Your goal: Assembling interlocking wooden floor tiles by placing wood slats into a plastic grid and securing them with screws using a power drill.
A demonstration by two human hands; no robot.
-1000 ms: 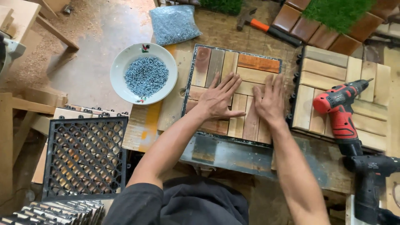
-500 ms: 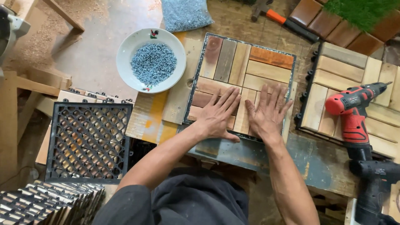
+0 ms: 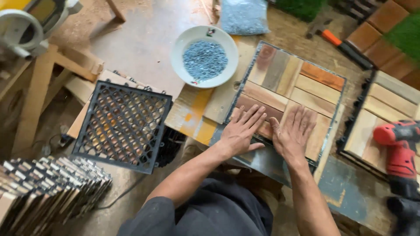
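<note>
Wooden slats in brown, tan and orange make up the square deck tile (image 3: pixel 288 87) that lies flat on the paint-stained workbench (image 3: pixel 192 116), turned so one corner points away toward the upper right; its slats run in blocks, some lengthwise up the tile, others across it. Both hands press on its near corner with nothing grasped: the left hand (image 3: pixel 241 131) lies palm down with fingers spread and straight, and the right hand (image 3: pixel 294 133) lies flat just beside it, thumbs nearly meeting. What the palms cover of the slats cannot be seen. Left of the tile stands a white bowl of small blue-grey screws (image 3: pixel 204 57), close to the tile's far edge, and beyond it a clear bag of the same screws (image 3: pixel 243 16) is cut off by the top edge. A black plastic lattice base (image 3: pixel 122 124) rests left of the bench, well apart from the hands. At right, a second slatted wooden tile (image 3: pixel 385 113) and a red cordless drill (image 3: pixel 400 150) crowd that side, the drill's lower part blurred.
</note>
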